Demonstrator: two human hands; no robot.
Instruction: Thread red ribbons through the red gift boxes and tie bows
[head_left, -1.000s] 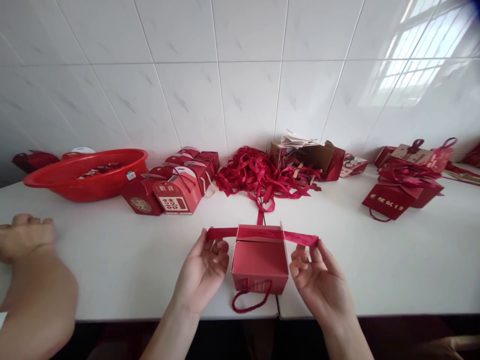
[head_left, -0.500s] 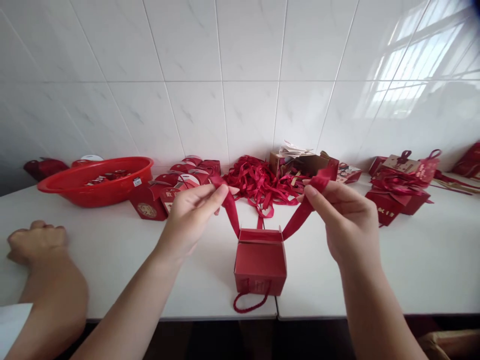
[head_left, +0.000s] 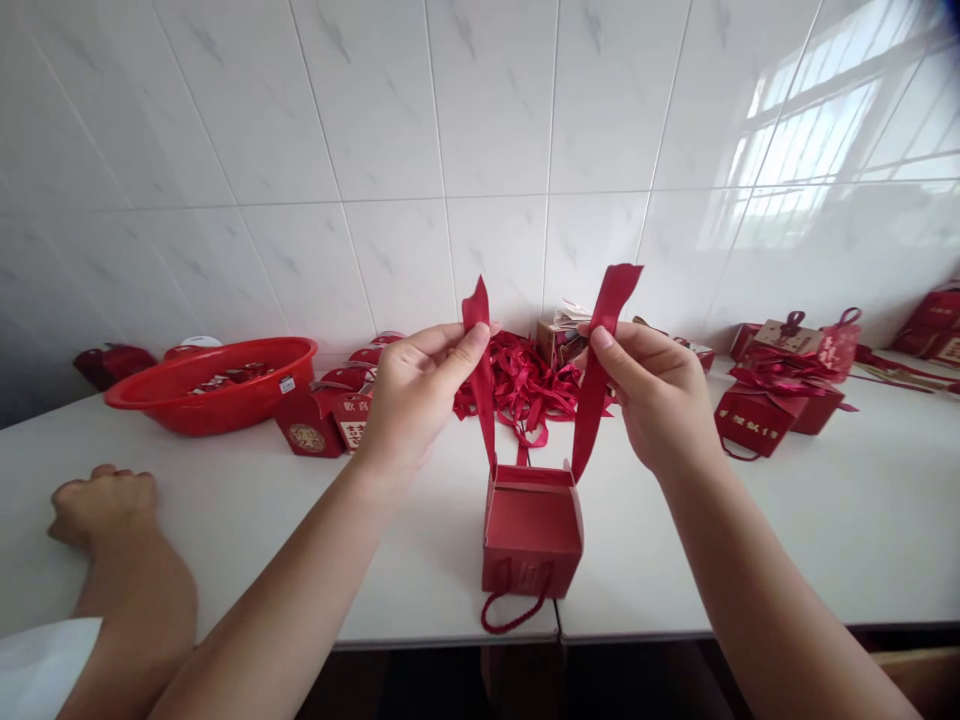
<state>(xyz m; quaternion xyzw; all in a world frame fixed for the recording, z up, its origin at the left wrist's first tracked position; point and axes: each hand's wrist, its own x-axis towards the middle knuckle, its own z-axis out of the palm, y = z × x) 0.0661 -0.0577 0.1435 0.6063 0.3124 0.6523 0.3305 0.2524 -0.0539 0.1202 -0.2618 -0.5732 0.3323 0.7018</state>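
A small red gift box [head_left: 532,525] stands at the table's front edge, its dark red cord handle [head_left: 514,612] hanging at the near side. A red ribbon [head_left: 592,400] comes up from both sides of the box top. My left hand [head_left: 420,390] pinches the left end, and my right hand [head_left: 656,385] pinches the right end. Both ends are held up above the box, their tips sticking out past my fingers. Behind the box lies a tangled heap of red ribbons [head_left: 525,385], partly hidden by my hands.
At the left stands a red plastic basin [head_left: 217,410] with small packets inside. Red gift boxes [head_left: 307,430] are beside it, and more boxes with ribbons [head_left: 780,410] are at the right. Another person's closed hand [head_left: 105,505] rests on the white table [head_left: 825,540] at the left.
Both hands have risen and come closer together. The ribbon ends now stand more upright, with longer tips above my fingers. The view has shifted slightly.
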